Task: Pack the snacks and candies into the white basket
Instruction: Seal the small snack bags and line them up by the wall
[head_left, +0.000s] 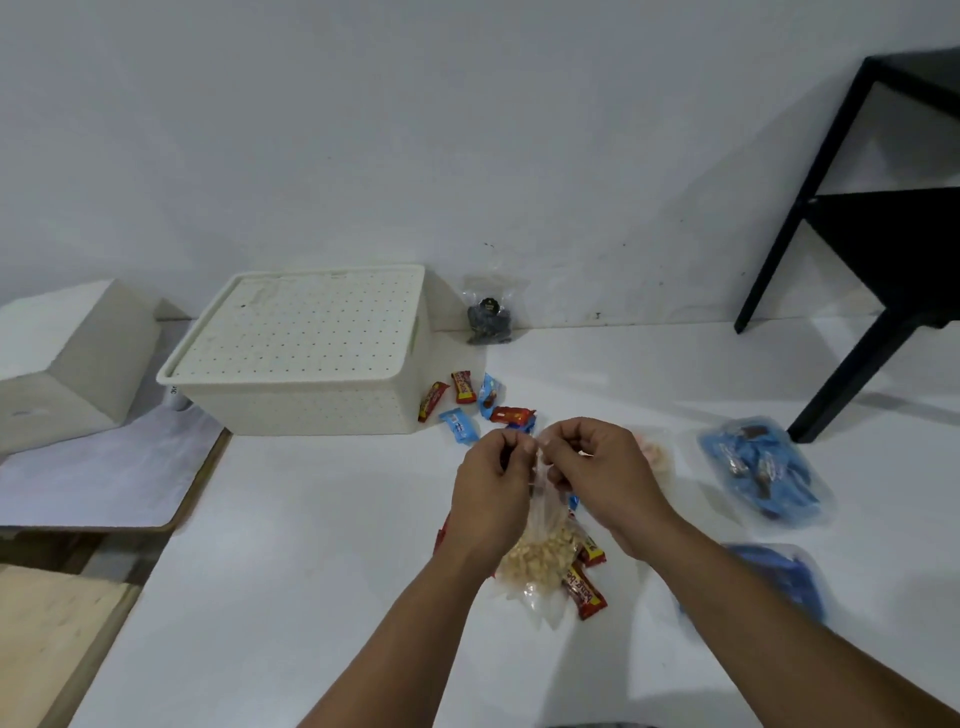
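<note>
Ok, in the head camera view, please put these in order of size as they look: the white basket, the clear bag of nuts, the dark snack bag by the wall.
1. white basket, by far the largest.
2. bag of nuts.
3. dark snack bag, though it lies farther from the camera, so this rank is unsure.

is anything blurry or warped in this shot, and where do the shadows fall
Head view: wide-angle bending tilts the black table and curves the wall line; the blue bags at the right are smeared, while the white basket stays fairly sharp; light is soft and even, with faint shadows right of the basket and table legs.
</note>
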